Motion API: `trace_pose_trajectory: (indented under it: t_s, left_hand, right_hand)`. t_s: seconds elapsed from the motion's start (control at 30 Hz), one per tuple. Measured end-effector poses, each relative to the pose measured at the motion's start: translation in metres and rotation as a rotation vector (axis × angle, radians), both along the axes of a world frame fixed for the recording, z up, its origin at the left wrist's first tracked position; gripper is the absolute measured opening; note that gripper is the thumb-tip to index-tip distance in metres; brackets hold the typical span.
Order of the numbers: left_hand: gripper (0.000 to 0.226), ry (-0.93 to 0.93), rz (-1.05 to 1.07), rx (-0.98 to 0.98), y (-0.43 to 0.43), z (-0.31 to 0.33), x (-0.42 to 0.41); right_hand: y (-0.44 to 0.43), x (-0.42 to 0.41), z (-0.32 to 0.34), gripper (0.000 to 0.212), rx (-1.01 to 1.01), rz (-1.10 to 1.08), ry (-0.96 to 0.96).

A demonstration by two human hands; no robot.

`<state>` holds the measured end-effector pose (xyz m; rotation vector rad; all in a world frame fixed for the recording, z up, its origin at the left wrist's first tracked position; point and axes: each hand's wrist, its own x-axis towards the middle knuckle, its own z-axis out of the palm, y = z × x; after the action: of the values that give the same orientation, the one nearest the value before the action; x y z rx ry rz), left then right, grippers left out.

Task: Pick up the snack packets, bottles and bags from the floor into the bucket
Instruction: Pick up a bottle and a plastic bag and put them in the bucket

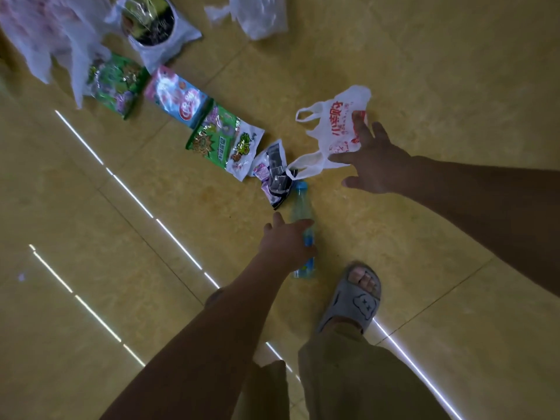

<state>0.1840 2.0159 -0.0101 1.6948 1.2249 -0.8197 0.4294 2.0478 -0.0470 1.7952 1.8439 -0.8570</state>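
A clear blue bottle (300, 201) lies on the yellow tiled floor, its cap pointing away from me. My left hand (285, 241) is down over its middle, the thumb lying across it and the fingers stretched out to its left. My right hand (372, 159) hovers with fingers spread over a white plastic bag with red print (336, 122), its fingertips at the bag's edge. A row of snack packets runs up to the left: a black-and-white one (272, 168), a green-and-white one (224, 140), a pink-and-blue one (174, 97) and a green one (113, 83). No bucket shows.
More plastic bags lie at the top: a large white one (39, 34) at the left, one holding a dark bowl (154, 28), and a clear one (257, 16). My foot in a grey slipper (354, 298) stands just right of the bottle.
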Motion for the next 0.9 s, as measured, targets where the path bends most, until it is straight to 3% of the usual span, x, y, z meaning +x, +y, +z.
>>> trace_pose_trajectory:
  t_s: [0.23, 0.43, 0.63, 0.9]
  left_hand:
    - [0.070, 0.020, 0.028, -0.113, -0.012, -0.068, 0.003]
    - [0.055, -0.056, 0.055, 0.011, -0.020, -0.088, 0.013]
    - [0.057, -0.079, 0.035, 0.051, -0.020, -0.075, 0.016]
    - [0.057, -0.099, 0.062, 0.076, -0.002, -0.010, 0.014]
  right_hand:
    - [0.015, -0.008, -0.051, 0.061, -0.071, 0.016, 0.006]
    - [0.005, -0.012, -0.076, 0.062, -0.030, 0.053, -0.018]
    - [-0.001, -0.010, -0.077, 0.061, 0.029, 0.021, -0.019]
    - [0.002, 0.000, -0.012, 0.047, 0.078, -0.027, -0.009]
